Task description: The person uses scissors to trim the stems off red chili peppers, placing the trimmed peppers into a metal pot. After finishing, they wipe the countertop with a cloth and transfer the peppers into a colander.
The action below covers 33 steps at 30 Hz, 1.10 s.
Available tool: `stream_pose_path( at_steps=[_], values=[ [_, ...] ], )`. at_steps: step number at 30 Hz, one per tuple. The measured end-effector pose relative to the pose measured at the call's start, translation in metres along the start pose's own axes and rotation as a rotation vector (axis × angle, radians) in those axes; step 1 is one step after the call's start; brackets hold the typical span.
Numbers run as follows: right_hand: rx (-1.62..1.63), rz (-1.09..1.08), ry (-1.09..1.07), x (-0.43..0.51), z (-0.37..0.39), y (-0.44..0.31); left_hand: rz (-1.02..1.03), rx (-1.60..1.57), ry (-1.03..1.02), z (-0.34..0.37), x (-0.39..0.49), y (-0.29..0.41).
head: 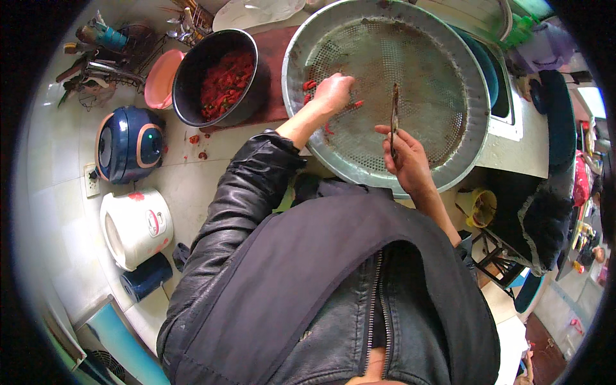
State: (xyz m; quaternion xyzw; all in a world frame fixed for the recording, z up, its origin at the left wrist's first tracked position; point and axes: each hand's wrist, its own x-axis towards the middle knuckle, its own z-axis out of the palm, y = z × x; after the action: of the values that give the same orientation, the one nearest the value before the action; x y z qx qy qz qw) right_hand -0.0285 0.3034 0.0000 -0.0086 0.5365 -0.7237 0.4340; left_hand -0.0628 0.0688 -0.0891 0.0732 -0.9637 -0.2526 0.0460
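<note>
A large round metal tray with a perforated bottom (385, 185) lies before me, with a few red pieces, perhaps chili peppers (309, 85), at its left side. Over that side, my left hand (335, 92) is curled, its fingertips hidden, so whether it holds anything does not show. My right hand (408, 156), above the tray's near right part, grips a thin dark tool, perhaps a knife or scissors (395, 113), pointing away from me. Left of the tray, a dark pot (180, 91) holds chopped red and some green pieces; it stands on a reddish board (277, 57).
Left of the pot stand a pink basin (161, 79) and a utensil rack (115, 72). A blue rice cooker (130, 144) and a white cooker (137, 228) line the left wall. A sink edge (515, 115) lies right of the tray, a yellow container (482, 208) below it.
</note>
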Motion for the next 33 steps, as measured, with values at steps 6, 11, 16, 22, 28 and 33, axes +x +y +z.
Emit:
stream_pose_path(
  at_steps=[6, 11, 16, 22, 28, 33],
  values=[
    [-0.024, 0.005, -0.2, 0.004, 0.019, -0.007, -0.303, -0.842, 0.242, -0.052, -0.012, -0.009],
    [-0.167, -0.086, -0.418, 0.03, 0.057, -0.018, -0.308, -1.012, 0.456, -0.096, -0.04, 0.001],
    [-0.362, -0.036, -0.51, 0.052, 0.104, -0.026, -0.351, -1.069, 0.653, -0.132, -0.07, -0.012],
    [-0.486, 0.048, -0.655, 0.079, 0.155, -0.022, -0.373, -0.898, 0.841, -0.157, -0.111, -0.048],
    [-0.383, 0.158, -0.763, 0.103, 0.188, -0.007, -0.463, -0.797, 0.904, -0.175, -0.136, -0.093],
    [-0.251, 0.039, -0.722, 0.102, 0.165, -0.017, -0.312, 0.166, 0.76, -0.186, -0.132, -0.097]
  ],
)
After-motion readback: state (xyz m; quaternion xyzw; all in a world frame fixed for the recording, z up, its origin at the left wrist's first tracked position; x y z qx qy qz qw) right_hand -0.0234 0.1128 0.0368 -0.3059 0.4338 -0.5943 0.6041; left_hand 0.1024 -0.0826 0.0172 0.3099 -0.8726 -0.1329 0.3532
